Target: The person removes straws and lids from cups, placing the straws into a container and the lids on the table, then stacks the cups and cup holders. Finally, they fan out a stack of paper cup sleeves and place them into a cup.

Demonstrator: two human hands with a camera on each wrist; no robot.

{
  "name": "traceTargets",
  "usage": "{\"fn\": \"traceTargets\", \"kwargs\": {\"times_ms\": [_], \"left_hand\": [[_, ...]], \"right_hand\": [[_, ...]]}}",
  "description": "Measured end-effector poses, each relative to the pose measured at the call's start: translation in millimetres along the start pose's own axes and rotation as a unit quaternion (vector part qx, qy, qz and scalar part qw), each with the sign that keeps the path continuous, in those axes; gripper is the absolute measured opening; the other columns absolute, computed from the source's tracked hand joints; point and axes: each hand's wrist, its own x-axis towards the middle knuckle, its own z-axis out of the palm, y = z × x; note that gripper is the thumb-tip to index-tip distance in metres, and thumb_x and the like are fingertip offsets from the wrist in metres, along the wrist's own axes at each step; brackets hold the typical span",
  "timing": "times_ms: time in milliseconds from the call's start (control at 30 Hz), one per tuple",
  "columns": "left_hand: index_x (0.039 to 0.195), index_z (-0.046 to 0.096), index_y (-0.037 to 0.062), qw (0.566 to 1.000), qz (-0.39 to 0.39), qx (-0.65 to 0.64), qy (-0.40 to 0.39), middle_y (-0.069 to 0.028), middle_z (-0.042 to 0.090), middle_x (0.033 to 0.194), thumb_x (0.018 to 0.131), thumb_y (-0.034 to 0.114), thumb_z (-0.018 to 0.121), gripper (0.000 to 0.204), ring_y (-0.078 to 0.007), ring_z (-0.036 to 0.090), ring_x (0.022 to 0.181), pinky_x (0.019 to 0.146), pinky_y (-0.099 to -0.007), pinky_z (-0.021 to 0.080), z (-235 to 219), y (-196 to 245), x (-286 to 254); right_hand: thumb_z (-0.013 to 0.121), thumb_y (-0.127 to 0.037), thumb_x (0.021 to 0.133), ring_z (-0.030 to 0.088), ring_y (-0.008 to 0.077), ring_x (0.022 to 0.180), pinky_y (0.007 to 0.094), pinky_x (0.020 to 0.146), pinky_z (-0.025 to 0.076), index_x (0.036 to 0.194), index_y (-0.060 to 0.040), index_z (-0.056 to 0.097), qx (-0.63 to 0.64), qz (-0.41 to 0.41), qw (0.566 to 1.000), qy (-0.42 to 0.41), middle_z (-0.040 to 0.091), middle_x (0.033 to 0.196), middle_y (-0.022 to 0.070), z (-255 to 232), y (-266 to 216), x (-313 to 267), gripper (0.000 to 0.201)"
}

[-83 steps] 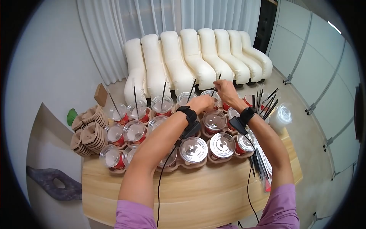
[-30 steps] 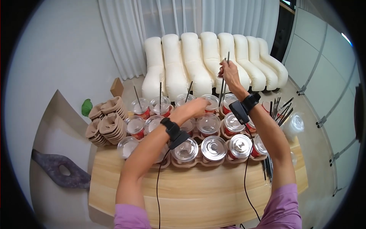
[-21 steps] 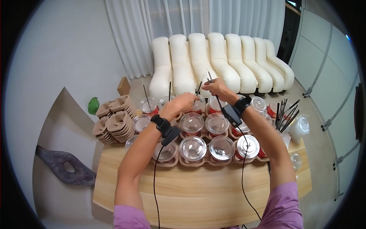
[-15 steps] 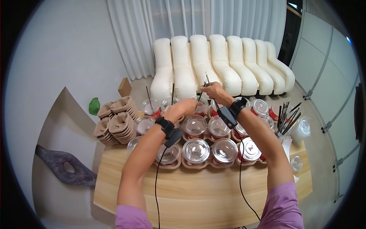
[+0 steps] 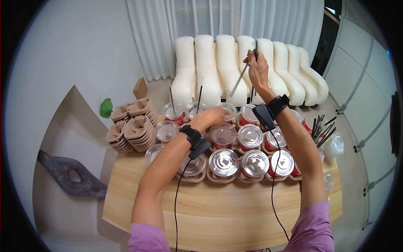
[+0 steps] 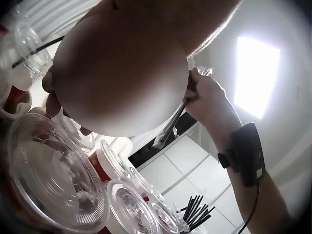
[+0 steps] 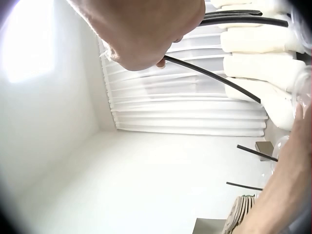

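Note:
Raised above the back row of cups, my right hand (image 5: 258, 71) grips several thin black straws. One straw (image 7: 214, 75) slants apart from the others, its lower end pointing down and left in the head view. My left hand (image 5: 212, 117) is at the third back-row cup from the left, its fingers on the clear lid (image 5: 230, 107); part of that hand is blurred in the left wrist view. Upright straws stand in the two cups to its left, one straw (image 5: 171, 98) at the far left. These red cups with clear lids sit in brown pulp carriers (image 5: 218, 179).
Stacked pulp carriers (image 5: 138, 130) stand at the table's left. To the right are a bunch of black straws (image 5: 322, 132) and a wrapped stack of clear lids (image 5: 334, 145). The wooden table (image 5: 201, 210) fronts a cream sofa (image 5: 226, 63). Cables hang from both wrists.
My right hand has drawn the straw out of the third back-row cup and lifted it up and right. Earlier, the fourth cup's straw also came out. The left hand has shifted along the back row.

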Motion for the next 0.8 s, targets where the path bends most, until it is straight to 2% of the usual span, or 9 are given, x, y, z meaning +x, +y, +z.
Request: {"fn": "traceTargets", "kwargs": {"times_ms": [100, 167, 200, 300, 333, 400, 467, 533, 800], "left_hand": [[0.133, 0.058, 0.0047, 0.995, 0.043, 0.031, 0.083, -0.0247, 0.065, 0.120, 0.079, 0.002, 0.058, 0.054, -0.0396, 0.065, 0.103, 0.090, -0.0426, 0.053, -3.9, -5.4, -15.8], [0.128, 0.062, 0.0042, 0.997, 0.013, -0.005, 0.070, -0.0255, 0.066, 0.115, 0.079, 0.000, 0.055, 0.050, -0.0395, 0.066, 0.101, 0.089, -0.0423, 0.053, -24.7, 2.9, -40.6], [0.123, 0.066, 0.0037, 0.997, -0.016, -0.042, 0.058, -0.0263, 0.067, 0.111, 0.078, -0.002, 0.051, 0.048, -0.0394, 0.067, 0.100, 0.087, -0.0420, 0.053, -33.8, 3.2, -52.3], [0.116, 0.070, 0.0031, 0.994, -0.019, -0.054, 0.094, -0.0275, 0.069, 0.101, 0.075, -0.003, 0.047, 0.047, -0.0391, 0.067, 0.096, 0.084, -0.0415, 0.053, -42.7, -24.5, -74.2], [0.116, 0.070, 0.0031, 0.994, -0.022, -0.053, 0.094, -0.0275, 0.069, 0.101, 0.075, -0.003, 0.047, 0.047, -0.0391, 0.067, 0.096, 0.084, -0.0415, 0.053, -43.9, -33.1, -76.9], [0.113, 0.072, 0.0033, 0.982, -0.161, -0.087, 0.053, -0.0264, 0.069, 0.098, 0.073, -0.006, 0.046, 0.048, -0.0388, 0.068, 0.092, 0.083, -0.0418, 0.053, -44.8, -47.5, -77.9], [0.117, 0.070, 0.0041, 0.978, -0.176, -0.105, 0.041, -0.0268, 0.069, 0.102, 0.072, -0.007, 0.047, 0.051, -0.0380, 0.067, 0.095, 0.087, -0.0426, 0.053, -40.3, -56.4, -78.8], [0.128, 0.064, 0.0073, 0.992, -0.067, -0.068, 0.083, -0.0278, 0.065, 0.114, 0.072, -0.008, 0.050, 0.060, -0.0386, 0.064, 0.104, 0.094, -0.0431, 0.050, -29.9, -65.4, -78.3], [0.140, 0.053, 0.0105, 0.997, -0.067, -0.017, 0.013, -0.0259, 0.059, 0.124, 0.074, -0.006, 0.054, 0.068, -0.0433, 0.057, 0.114, 0.100, -0.0448, 0.046, -11.1, -69.5, -73.5]], "right_hand": [[0.048, -0.036, 0.103, 0.063, 0.0281, 0.072, 0.0403, 0.070, 0.048, 0.092, 0.0060, 0.057, -0.007, 0.034, 0.998, -0.043, 0.064, 0.075, 0.0170, 16.0, 24.5, 4.1, 0.045], [0.044, -0.038, 0.104, 0.062, 0.0298, 0.071, 0.0420, 0.069, 0.047, 0.089, 0.0071, 0.056, 0.001, 0.083, 0.992, -0.093, 0.062, 0.073, 0.0184, 29.8, 40.7, -4.2, 0.048], [0.045, -0.036, 0.104, 0.060, 0.0258, 0.065, 0.0398, 0.062, 0.048, 0.092, 0.0048, 0.055, 0.003, 0.083, 0.990, -0.111, 0.058, 0.070, 0.0128, 38.6, 47.1, -9.3, 0.044], [0.046, -0.030, 0.104, 0.050, 0.0129, 0.052, 0.0299, 0.045, 0.044, 0.098, -0.0003, 0.052, 0.148, 0.253, 0.925, -0.240, 0.049, 0.067, 0.0015, 54.1, 28.5, -31.6, 0.031], [0.048, -0.031, 0.104, 0.047, 0.0127, 0.051, 0.0299, 0.045, 0.042, 0.097, 0.0003, 0.053, 0.139, 0.263, 0.919, -0.257, 0.051, 0.069, 0.0026, 63.8, 33.2, -36.6, 0.033], [0.056, -0.033, 0.100, 0.047, 0.0123, 0.052, 0.0301, 0.045, 0.039, 0.089, 0.0001, 0.057, 0.108, 0.262, 0.917, -0.282, 0.053, 0.068, 0.0029, 79.8, 37.3, -47.5, 0.035], [0.069, -0.032, 0.091, 0.046, 0.0119, 0.053, 0.0311, 0.045, 0.036, 0.079, -0.0009, 0.059, 0.042, 0.242, 0.907, -0.343, 0.053, 0.066, 0.0025, 87.0, 34.8, -55.6, 0.035], [0.078, -0.028, 0.083, 0.044, 0.0124, 0.052, 0.0325, 0.045, 0.034, 0.074, -0.0009, 0.061, 0.022, 0.253, 0.904, -0.344, 0.052, 0.063, 0.0014, 97.4, 26.5, -66.5, 0.034], [0.076, -0.025, 0.085, 0.056, 0.0165, 0.056, 0.0333, 0.051, 0.043, 0.082, 0.0040, 0.067, 0.024, 0.266, 0.915, -0.301, 0.064, 0.070, 0.0087, 131.5, 48.0, -84.0, 0.030]]}}
